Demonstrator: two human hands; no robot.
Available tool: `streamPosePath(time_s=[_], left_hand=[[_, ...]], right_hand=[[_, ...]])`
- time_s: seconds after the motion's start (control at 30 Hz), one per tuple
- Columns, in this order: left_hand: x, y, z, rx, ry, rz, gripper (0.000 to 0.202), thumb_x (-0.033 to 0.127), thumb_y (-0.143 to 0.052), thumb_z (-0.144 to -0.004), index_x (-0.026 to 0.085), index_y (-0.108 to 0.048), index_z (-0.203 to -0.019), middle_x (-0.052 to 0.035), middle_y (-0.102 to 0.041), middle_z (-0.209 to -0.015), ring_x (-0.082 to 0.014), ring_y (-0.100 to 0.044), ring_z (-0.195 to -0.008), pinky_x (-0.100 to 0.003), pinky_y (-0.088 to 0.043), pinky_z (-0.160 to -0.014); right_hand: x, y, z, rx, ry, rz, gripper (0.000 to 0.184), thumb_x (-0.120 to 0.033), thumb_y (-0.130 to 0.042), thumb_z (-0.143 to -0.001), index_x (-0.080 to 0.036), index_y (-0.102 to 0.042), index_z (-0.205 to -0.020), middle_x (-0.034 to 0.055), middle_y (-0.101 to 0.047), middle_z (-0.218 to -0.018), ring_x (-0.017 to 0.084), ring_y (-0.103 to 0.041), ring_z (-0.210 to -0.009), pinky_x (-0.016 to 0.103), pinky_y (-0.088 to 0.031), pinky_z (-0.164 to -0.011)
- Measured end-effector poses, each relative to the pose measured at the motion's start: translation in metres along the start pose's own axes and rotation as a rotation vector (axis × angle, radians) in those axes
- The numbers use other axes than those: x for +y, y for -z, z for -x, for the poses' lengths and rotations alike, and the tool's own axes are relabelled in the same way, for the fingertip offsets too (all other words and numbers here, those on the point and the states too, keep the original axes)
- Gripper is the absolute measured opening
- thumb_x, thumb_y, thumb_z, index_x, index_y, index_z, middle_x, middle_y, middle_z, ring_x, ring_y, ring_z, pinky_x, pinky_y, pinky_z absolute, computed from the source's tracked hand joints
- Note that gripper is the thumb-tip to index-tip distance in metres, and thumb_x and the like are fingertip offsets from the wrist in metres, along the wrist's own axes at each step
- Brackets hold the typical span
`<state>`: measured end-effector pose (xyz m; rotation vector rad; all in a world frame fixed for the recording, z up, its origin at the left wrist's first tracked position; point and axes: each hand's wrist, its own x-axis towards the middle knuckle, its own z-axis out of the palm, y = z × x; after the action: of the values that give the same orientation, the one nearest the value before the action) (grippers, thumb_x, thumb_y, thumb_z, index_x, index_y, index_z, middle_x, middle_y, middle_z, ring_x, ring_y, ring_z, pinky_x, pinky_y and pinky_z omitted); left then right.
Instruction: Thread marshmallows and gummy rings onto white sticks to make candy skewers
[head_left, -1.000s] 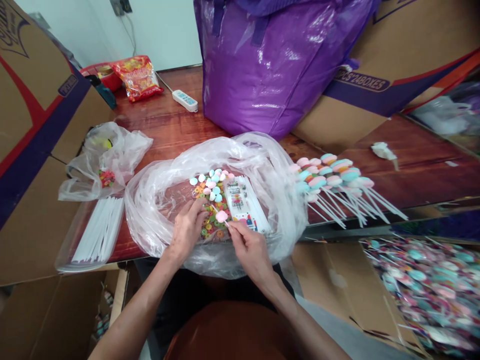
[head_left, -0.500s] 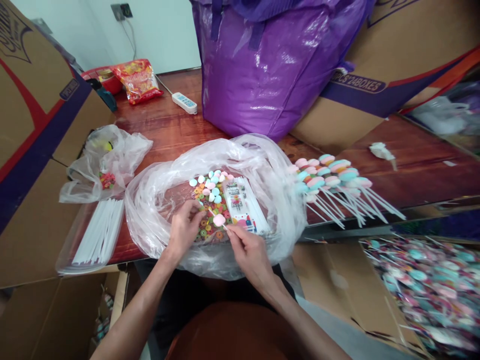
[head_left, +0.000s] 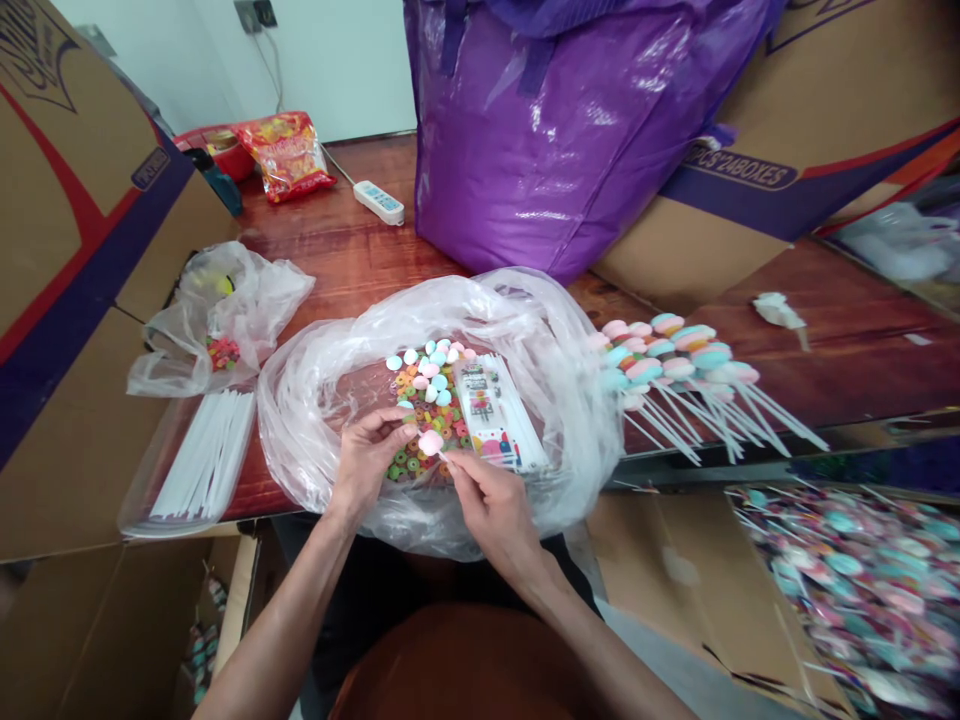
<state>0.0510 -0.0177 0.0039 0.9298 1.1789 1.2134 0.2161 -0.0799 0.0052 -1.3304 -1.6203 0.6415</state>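
Note:
My right hand [head_left: 495, 500] pinches a thin white stick [head_left: 445, 458] with a pink candy [head_left: 430, 443] threaded on it. Close to the stick's far end is my left hand [head_left: 371, 455], thumb and fingers pressed together; whatever they hold is too small to make out. Both hands are over an open clear plastic bag [head_left: 315, 385] with its edge rolled down. Inside lie ring-shaped candies [head_left: 409, 465] in several colours, pink, white and blue round candies [head_left: 431, 368], and a printed packet of white sticks [head_left: 487, 410].
Finished candy sticks [head_left: 679, 360] are heaped to the right. White sticks [head_left: 206, 450] and a small plastic bag [head_left: 255, 290] lie to the left. A purple bag [head_left: 570, 150] and cardboard boxes [head_left: 75, 250] stand around the table. Wrapped candy sticks [head_left: 870, 580] fill a box at lower right.
The view has shifted slightly, moving the table's things a little rightward. My hands have drawn closer together, and the pink candy is now nearer my left fingertips.

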Motion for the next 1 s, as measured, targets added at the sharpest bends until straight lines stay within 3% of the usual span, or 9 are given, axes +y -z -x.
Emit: streamPosePath(time_s=[0.1, 0.2, 0.33, 0.43, 0.53, 0.67, 0.77, 0.87, 1.0], left_hand=[[-0.002, 0.000, 0.006, 0.014, -0.031, -0.125, 0.028, 0.039, -0.082, -0.070, 0.018, -0.078, -0.088, -0.0047, -0.077, -0.091, -0.0178, -0.069, -0.085, -0.032, -0.054, -0.084], [0.000, 0.000, 0.010, 0.021, -0.027, -0.100, 0.029, 0.040, -0.078, -0.076, 0.018, -0.076, -0.095, -0.0052, -0.076, -0.096, -0.0183, -0.069, -0.090, -0.032, -0.054, -0.088], [0.006, 0.000, 0.015, -0.018, 0.059, 0.010, 0.053, 0.038, -0.082, -0.072, 0.020, -0.064, -0.118, 0.0005, -0.072, -0.080, -0.0152, -0.069, -0.078, -0.028, -0.055, -0.075], [0.009, -0.001, 0.020, -0.093, 0.103, -0.017, 0.057, 0.039, -0.083, -0.070, 0.020, -0.059, -0.118, 0.0045, -0.066, -0.070, -0.0120, -0.065, -0.067, -0.024, -0.052, -0.066], [0.007, -0.003, 0.018, -0.137, 0.097, -0.066, 0.054, 0.044, -0.079, -0.074, 0.019, -0.058, -0.117, 0.0023, -0.068, -0.074, -0.0132, -0.065, -0.068, -0.025, -0.051, -0.065], [0.005, -0.001, -0.001, 0.023, -0.165, -0.392, 0.026, 0.038, -0.062, -0.088, 0.019, -0.067, -0.106, -0.0042, -0.070, -0.088, -0.0171, -0.065, -0.079, -0.029, -0.052, -0.071], [0.004, 0.004, -0.018, 0.055, -0.379, -0.778, 0.017, 0.022, -0.062, -0.085, 0.021, -0.071, -0.099, -0.0064, -0.068, -0.096, -0.0201, -0.064, -0.088, -0.033, -0.051, -0.082], [0.002, 0.008, -0.024, 0.016, -0.407, -0.990, 0.022, 0.014, -0.063, -0.081, 0.020, -0.069, -0.101, -0.0059, -0.065, -0.096, -0.0187, -0.062, -0.080, -0.033, -0.051, -0.079], [0.002, 0.011, -0.023, 0.005, -0.418, -0.998, 0.018, 0.015, -0.063, -0.081, 0.020, -0.065, -0.099, -0.0044, -0.067, -0.092, -0.0194, -0.063, -0.081, -0.033, -0.051, -0.079]], right_hand=[[-0.001, -0.003, 0.001, 0.004, -0.018, 0.060, 0.024, -0.021, -0.045, -0.097, -0.018, -0.069, -0.093, 0.0038, -0.072, -0.076, 0.015, -0.067, -0.064, 0.024, -0.052, -0.064], [-0.004, -0.005, 0.002, -0.021, -0.018, 0.078, 0.024, -0.022, -0.044, -0.099, -0.018, -0.066, -0.088, 0.0017, -0.067, -0.069, 0.013, -0.062, -0.060, 0.022, -0.047, -0.059], [-0.009, -0.009, 0.001, -0.019, 0.037, 0.044, 0.025, -0.020, -0.042, -0.100, -0.018, -0.063, -0.086, 0.0011, -0.064, -0.069, 0.012, -0.059, -0.060, 0.022, -0.044, -0.060], [-0.011, -0.011, -0.001, -0.029, 0.046, 0.031, 0.025, -0.020, -0.041, -0.099, -0.019, -0.061, -0.084, 0.0006, -0.062, -0.068, 0.012, -0.057, -0.059, 0.022, -0.043, -0.060], [-0.009, -0.011, -0.003, -0.030, 0.021, 0.014, 0.025, -0.020, -0.041, -0.099, -0.019, -0.060, -0.083, -0.0005, -0.060, -0.068, 0.011, -0.053, -0.058, 0.022, -0.041, -0.058], [0.000, -0.005, -0.006, 0.025, -0.018, 0.045, 0.025, -0.023, -0.041, -0.099, -0.020, -0.060, -0.082, -0.0020, -0.057, -0.065, 0.011, -0.050, -0.055, 0.022, -0.039, -0.055], [0.006, 0.000, -0.005, 0.057, -0.040, 0.104, 0.024, -0.023, -0.044, -0.099, -0.020, -0.061, -0.083, -0.0027, -0.056, -0.063, 0.011, -0.049, -0.054, 0.023, -0.038, -0.055], [0.007, 0.001, -0.003, 0.067, -0.029, 0.117, 0.022, -0.022, -0.045, -0.099, -0.019, -0.061, -0.083, -0.0027, -0.057, -0.064, 0.011, -0.050, -0.053, 0.022, -0.038, -0.055], [0.005, 0.001, -0.002, 0.068, -0.019, 0.095, 0.023, -0.020, -0.044, -0.098, -0.019, -0.060, -0.082, -0.0026, -0.055, -0.064, 0.011, -0.050, -0.054, 0.022, -0.038, -0.054]])
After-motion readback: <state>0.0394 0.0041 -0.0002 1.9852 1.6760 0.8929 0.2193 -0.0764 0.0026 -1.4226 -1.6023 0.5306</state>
